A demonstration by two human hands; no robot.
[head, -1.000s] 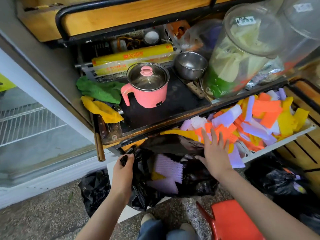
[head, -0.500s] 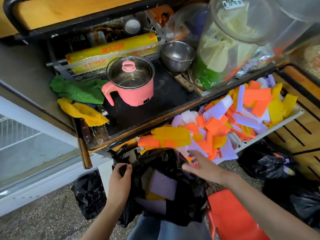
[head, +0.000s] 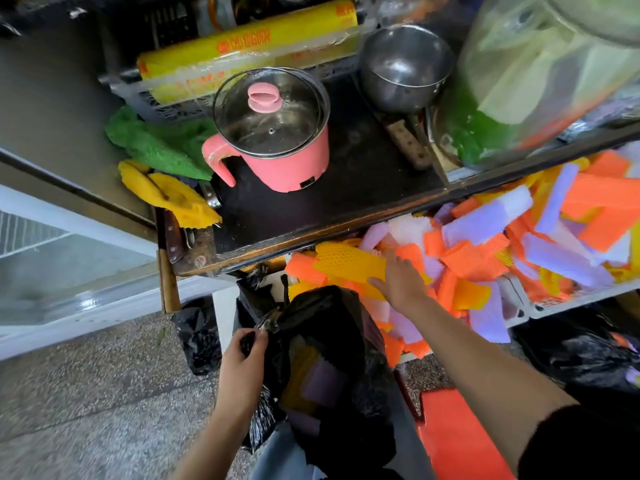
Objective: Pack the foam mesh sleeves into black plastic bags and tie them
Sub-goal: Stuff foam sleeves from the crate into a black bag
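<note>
A black plastic bag (head: 322, 327) hangs open at the bottom centre, with yellow and purple foam mesh sleeves showing inside it. My left hand (head: 242, 362) pinches the bag's left rim. A heap of orange, yellow, purple and white foam mesh sleeves (head: 485, 247) fills a white tray (head: 540, 303) on the right. My right hand (head: 401, 282) lies flat, fingers spread, on a yellow sleeve (head: 346, 263) at the heap's left end, just above the bag's mouth.
A dark shelf (head: 363, 195) above holds a pink pot with a glass lid (head: 273, 129), a steel bowl (head: 405, 67), green and yellow cloths and a large clear jar (head: 540, 74). More black bags (head: 199, 337) lie on the floor at left and right. A red stool (head: 460, 438) stands at bottom right.
My right hand came back from the bag's mouth up onto the yellow sleeve at the heap's edge. The view dipped lower and closer. My left hand kept its hold on the bag rim.
</note>
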